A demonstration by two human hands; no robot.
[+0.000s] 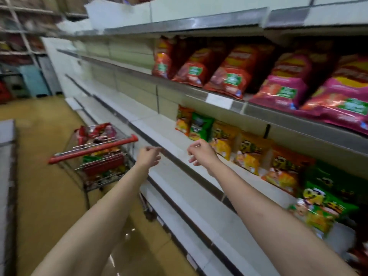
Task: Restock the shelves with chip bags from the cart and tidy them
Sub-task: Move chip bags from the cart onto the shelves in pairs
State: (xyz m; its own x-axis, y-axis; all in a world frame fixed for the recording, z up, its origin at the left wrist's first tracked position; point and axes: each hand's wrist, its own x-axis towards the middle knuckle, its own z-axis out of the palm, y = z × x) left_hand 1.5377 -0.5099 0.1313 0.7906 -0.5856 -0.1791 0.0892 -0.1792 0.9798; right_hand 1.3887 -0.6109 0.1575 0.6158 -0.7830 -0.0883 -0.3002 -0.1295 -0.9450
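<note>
Both my arms stretch forward toward the shelving. My left hand (149, 156) hovers by the front edge of the middle shelf (159, 126), fingers loosely curled and holding nothing. My right hand (201, 152) hangs over the same shelf, just left of the orange chip bags (224, 140), fingers curled and holding nothing. The cart (99, 154) with a red handle stands in the aisle left of my left hand, filled with red and mixed chip bags. Red chip bags (229, 74) and pink chip bags (286, 84) line the upper shelf. Green chip bags (322, 200) lie at the right.
The left stretch of the white shelves (111, 80) is bare. The floor (43, 176) is a glossy yellow-brown. A grey counter edge (7, 156) runs along the left. More shelving and a light blue cabinet (33, 80) stand at the far end of the aisle.
</note>
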